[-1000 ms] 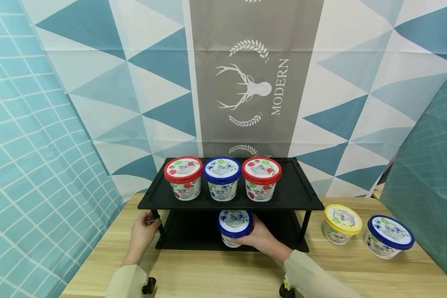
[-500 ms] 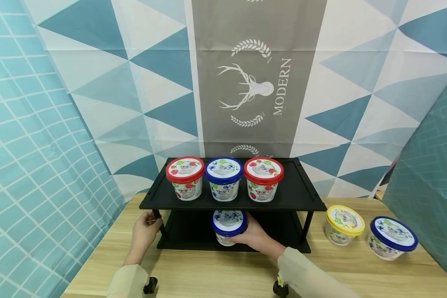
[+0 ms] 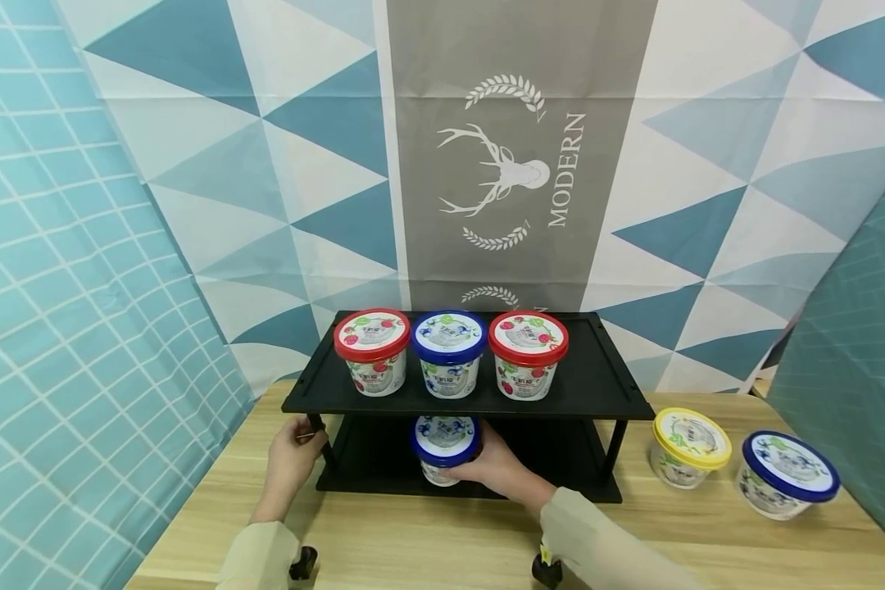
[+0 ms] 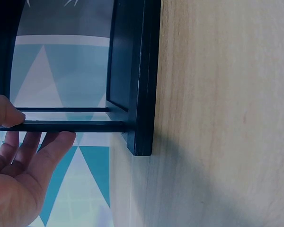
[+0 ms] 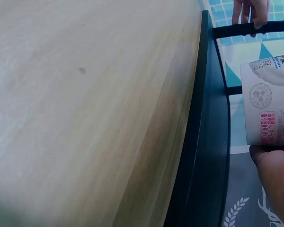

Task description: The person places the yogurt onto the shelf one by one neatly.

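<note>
My right hand (image 3: 497, 467) grips a blue-lidded paper tub (image 3: 446, 447) between the tiers of a black two-tier rack (image 3: 597, 369). In the right wrist view, a strip of backdrop shows between the base of the tub (image 5: 270, 104) and the lower tier (image 5: 210, 118), so it looks raised. Part of its lid lies beneath the upper tier's front edge in the head view. My left hand (image 3: 292, 459) pinches the rack's front left leg (image 4: 80, 126), thumb on one side and fingers on the other.
On the upper tier stand a red-lidded tub (image 3: 372, 352), a blue-lidded tub (image 3: 449, 354) and another red-lidded tub (image 3: 528, 354). Right of the rack, a yellow-lidded tub (image 3: 689, 447) and a blue-lidded tub (image 3: 787, 475) stand on the wooden table (image 3: 413, 537). Patterned cloth hangs behind.
My right hand has shifted the blue-lidded tub leftward along the lower tier, mostly in the first half second. The left hand stays on the rack's leg. The head view has turned slightly left.
</note>
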The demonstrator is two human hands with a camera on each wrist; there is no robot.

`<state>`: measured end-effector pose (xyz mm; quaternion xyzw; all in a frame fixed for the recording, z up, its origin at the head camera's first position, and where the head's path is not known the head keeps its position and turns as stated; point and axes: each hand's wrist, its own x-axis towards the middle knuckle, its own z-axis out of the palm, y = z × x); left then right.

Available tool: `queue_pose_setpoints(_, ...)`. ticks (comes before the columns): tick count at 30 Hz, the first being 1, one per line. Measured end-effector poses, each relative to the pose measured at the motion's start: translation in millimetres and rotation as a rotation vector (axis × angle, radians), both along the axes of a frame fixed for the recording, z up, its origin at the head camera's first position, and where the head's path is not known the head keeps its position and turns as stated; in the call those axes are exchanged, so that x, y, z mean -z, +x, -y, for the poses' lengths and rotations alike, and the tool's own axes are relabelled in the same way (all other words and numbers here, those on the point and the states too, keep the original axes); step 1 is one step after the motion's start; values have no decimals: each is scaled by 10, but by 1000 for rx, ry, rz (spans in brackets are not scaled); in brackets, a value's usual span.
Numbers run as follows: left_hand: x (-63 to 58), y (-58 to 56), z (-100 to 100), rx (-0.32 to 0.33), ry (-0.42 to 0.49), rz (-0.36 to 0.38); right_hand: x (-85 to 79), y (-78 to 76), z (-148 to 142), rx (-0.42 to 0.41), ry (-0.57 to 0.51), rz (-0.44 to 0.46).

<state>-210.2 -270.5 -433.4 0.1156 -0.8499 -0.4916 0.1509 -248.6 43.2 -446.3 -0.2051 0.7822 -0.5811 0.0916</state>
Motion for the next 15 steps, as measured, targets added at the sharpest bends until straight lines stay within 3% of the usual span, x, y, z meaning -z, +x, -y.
queue_pose_setpoints(15,-16,4,-14,-7,6,-1,54,-45,126,-23,-39,32)
